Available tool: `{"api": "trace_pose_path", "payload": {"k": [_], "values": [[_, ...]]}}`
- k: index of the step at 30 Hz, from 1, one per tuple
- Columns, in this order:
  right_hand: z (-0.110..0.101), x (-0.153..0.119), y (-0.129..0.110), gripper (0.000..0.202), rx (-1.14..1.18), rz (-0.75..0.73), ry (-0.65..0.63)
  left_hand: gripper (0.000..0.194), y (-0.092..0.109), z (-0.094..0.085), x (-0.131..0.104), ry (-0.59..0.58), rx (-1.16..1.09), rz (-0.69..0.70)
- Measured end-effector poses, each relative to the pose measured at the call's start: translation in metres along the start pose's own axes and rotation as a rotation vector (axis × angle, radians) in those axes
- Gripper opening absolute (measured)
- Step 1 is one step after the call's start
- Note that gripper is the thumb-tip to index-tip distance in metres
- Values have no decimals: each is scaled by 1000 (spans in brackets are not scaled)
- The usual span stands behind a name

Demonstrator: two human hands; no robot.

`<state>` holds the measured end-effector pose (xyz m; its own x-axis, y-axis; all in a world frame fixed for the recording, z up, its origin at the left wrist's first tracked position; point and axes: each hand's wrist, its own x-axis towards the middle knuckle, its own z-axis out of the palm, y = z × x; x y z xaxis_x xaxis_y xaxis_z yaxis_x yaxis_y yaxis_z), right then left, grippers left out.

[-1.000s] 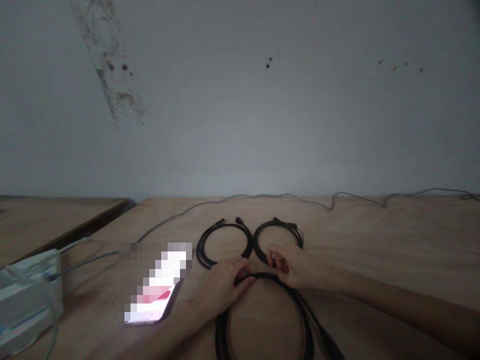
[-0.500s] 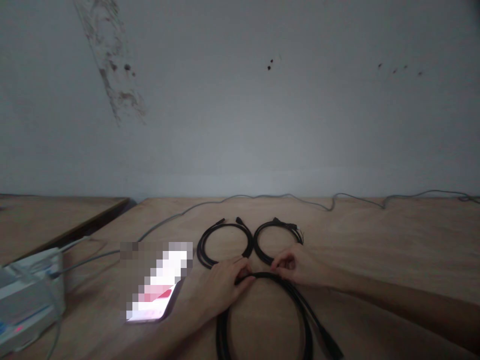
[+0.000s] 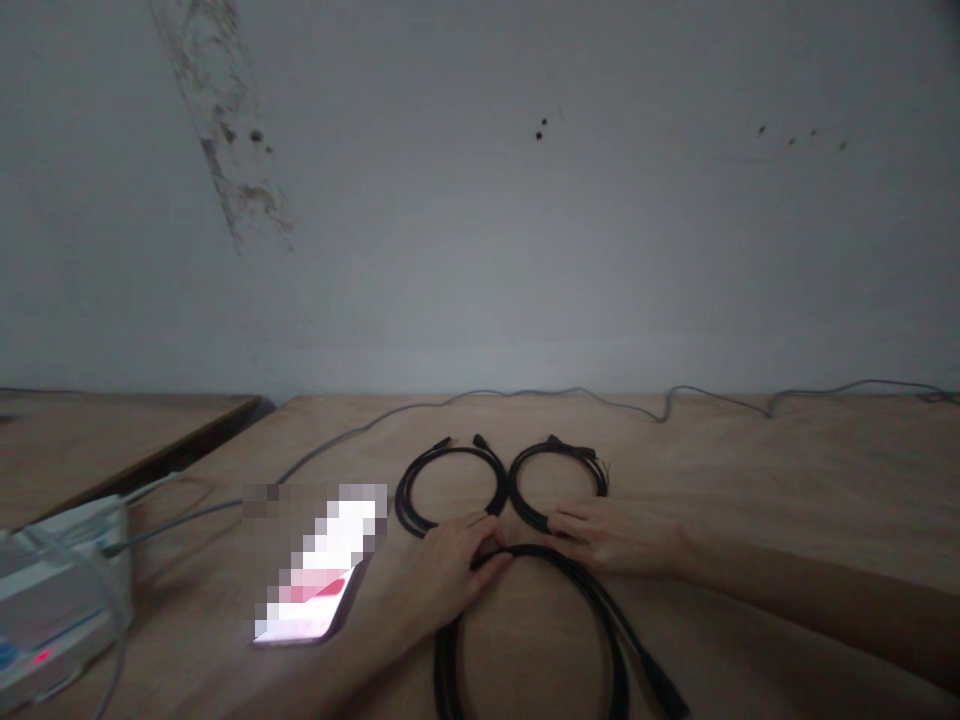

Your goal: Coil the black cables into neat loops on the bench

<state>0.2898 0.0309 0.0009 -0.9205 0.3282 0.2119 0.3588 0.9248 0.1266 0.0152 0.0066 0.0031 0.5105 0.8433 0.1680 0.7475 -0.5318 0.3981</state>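
Observation:
A large coil of black cable [image 3: 619, 650] lies on the near part of the table, its lower part cut off by the frame edge. At the top of this coil, my left hand [image 3: 450, 570] pinches the cable between thumb and fingers. My right hand [image 3: 607, 535] lies low beside the same coil, fingers stretched to the left, with the tips close to the cable; whether they touch it is hard to tell. Just beyond my hands are two smaller black coils, a left coil [image 3: 402, 490] and a right coil [image 3: 513, 480]. A thick black connector [image 3: 660, 685] sticks out at the large coil's right.
A lit phone [image 3: 322, 590], partly pixelated, lies left of my left hand. At the far left stands a white power strip [image 3: 67, 600] with a red light. A thin grey cord [image 3: 360, 428] runs along the table's back edge by the wall [image 3: 600, 250].
My right hand's fingers have gone from curled to straighter and flatter. My left hand keeps its pinch, and the coils stay in place.

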Motion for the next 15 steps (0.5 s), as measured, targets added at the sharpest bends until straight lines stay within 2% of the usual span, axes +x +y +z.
{"api": "trace_pose_path", "payload": {"k": [3,6,10,13,15], "values": [[-8,4,4,33,-61,-111,-76,14,0,0,0,1,9,-2],[-13,7,8,34,-32,-102,-119,15,0,0,0,3,5,-2],[-19,9,8,42,214,34,-71,15,1,0,-1,8,11,-6],[-22,12,1,32,445,166,-5,17,1,1,0,6,9,-12],[-22,16,-3,26,627,303,15,17,1,1,0,5,6,-18]]}}
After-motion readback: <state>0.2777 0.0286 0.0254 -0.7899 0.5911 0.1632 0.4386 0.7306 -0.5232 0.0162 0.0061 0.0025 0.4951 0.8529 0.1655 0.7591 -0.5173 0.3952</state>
